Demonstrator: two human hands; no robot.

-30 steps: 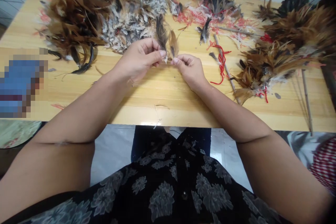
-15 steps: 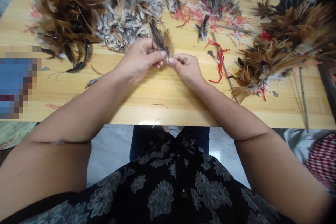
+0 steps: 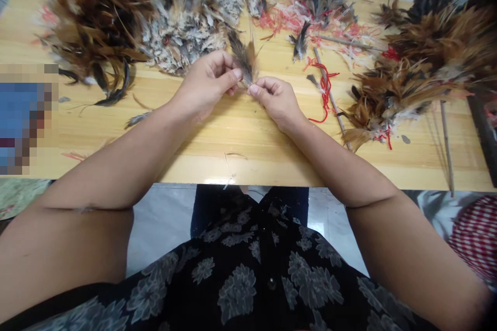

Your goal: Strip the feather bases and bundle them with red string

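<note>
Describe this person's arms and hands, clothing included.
The left hand and right hand are ungloved, no rings visible. The left forearm and right forearm show no sleeves, watch or bracelet. The black shirt has a grey flower print.

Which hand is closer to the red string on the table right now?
Right. The right hand is left of the red string, not touching it; the left hand is farther left, on the other side of the held feathers.
</note>
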